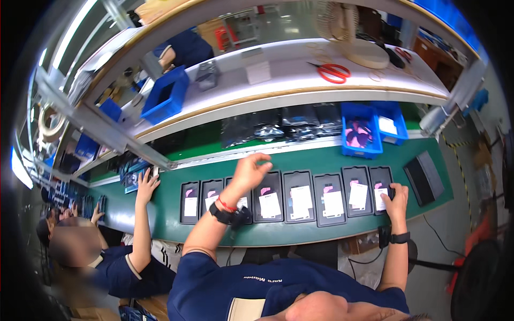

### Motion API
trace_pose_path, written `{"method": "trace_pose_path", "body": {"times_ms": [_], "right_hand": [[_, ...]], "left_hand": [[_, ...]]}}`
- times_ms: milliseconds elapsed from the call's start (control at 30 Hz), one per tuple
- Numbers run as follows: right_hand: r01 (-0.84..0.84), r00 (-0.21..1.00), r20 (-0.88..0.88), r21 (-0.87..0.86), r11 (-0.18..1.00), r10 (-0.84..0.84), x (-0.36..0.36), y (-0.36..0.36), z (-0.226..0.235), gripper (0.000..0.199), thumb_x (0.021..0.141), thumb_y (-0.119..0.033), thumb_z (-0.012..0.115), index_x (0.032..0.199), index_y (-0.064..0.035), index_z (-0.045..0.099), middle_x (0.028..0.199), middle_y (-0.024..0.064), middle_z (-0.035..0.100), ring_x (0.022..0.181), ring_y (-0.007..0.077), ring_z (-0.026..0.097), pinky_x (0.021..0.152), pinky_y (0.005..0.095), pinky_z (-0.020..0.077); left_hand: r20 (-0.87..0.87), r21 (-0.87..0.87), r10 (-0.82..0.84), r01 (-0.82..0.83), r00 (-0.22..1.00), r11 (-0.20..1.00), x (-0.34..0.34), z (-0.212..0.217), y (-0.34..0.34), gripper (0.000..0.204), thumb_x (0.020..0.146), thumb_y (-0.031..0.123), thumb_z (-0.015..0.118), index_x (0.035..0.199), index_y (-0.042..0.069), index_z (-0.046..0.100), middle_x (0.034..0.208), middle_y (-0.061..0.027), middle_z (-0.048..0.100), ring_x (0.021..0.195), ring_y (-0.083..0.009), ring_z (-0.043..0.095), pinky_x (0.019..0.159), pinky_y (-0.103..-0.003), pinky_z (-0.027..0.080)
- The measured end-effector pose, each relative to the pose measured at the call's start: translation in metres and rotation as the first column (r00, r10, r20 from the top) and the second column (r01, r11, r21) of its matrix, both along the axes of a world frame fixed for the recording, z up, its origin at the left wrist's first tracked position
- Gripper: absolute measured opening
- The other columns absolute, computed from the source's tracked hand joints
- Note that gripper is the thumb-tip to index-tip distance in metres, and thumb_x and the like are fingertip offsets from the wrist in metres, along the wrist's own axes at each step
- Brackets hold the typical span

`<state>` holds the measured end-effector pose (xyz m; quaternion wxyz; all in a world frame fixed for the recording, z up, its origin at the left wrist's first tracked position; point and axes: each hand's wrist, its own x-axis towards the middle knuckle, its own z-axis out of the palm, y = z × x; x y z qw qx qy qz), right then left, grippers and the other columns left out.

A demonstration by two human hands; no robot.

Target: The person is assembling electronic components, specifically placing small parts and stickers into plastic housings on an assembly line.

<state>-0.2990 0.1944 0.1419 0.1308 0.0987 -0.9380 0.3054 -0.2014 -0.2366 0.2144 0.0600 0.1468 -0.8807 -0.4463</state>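
Observation:
Several shallow black trays (284, 220) stand in a row on the green bench, each visible one holding white card or paper, most with a pink piece too. My left hand (250, 172) is raised over the left half of the row, thumb and index finger apart, with nothing visible between them. It hides part of the trays beneath. At the row's right end, my right hand (397, 202) grips the right edge of the last tray (380, 172), its thumb reaching in over the white card (380, 199).
Behind the trays are blue bins (361, 153) and dark plastic-wrapped packs (300, 115). A dark flat box (424, 178) lies at the right. The shelf above holds red scissors (333, 73), a fan (364, 53) and a blue bin (166, 95). A co-worker's hand (146, 186) reaches in at left.

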Motion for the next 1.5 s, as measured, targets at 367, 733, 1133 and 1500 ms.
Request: {"method": "trace_pose_path", "body": {"times_ms": [367,733,1133,1500], "right_hand": [[-0.140,0.975,-0.135,0.233,0.962,0.174,0.040,-0.115,0.058,0.046,0.062,-0.008,0.074,0.103,-0.0014,0.054,0.101,0.0169,0.049,0.095,0.0355,0.048,0.081,0.0408,0.0408],[-0.769,0.557,-0.087,0.321,0.552,0.826,0.024,-0.384,0.079,0.021,0.065,-0.001,0.062,0.085,0.0020,0.055,0.092,0.0161,0.055,0.092,0.0320,0.053,0.077,0.0398,0.0459],[-0.808,0.542,0.321,0.452,0.377,0.777,-0.033,-0.517,0.046,0.074,0.062,-0.012,0.059,0.133,-0.0165,0.038,0.137,0.0188,0.033,0.127,0.0345,0.030,0.104,0.0441,0.0272],[-0.654,0.324,-0.241,0.642,0.401,0.915,0.092,-0.511,0.057,0.023,0.064,-0.010,0.058,0.084,0.0012,0.057,0.080,0.0140,0.058,0.076,0.0252,0.058,0.061,0.0338,0.0470]], "left_hand": [[0.431,-0.663,-0.057,0.359,0.900,0.656,-0.069,-0.022,-0.158,0.089,0.059,0.015,0.066,0.139,0.011,0.026,0.143,-0.0233,0.021,0.131,-0.0398,0.022,0.106,-0.045,0.026],[0.107,-0.634,-0.240,0.252,0.965,0.731,-0.025,-0.024,-0.202,0.043,0.071,-0.005,0.048,0.113,0.002,0.054,0.104,-0.0205,0.059,0.096,-0.0367,0.056,0.083,-0.038,0.046],[-0.141,-0.845,0.087,-0.166,0.986,0.509,0.237,-0.007,-0.193,0.044,0.068,-0.004,0.053,0.111,0.003,0.055,0.118,-0.0147,0.056,0.108,-0.0320,0.054,0.091,-0.044,0.044],[0.220,-0.615,0.141,0.025,0.965,0.788,0.288,-0.042,-0.195,0.081,0.078,0.051,0.057,0.134,-0.002,0.032,0.142,-0.0268,0.019,0.134,-0.0392,0.012,0.107,-0.051,0.011]]}}
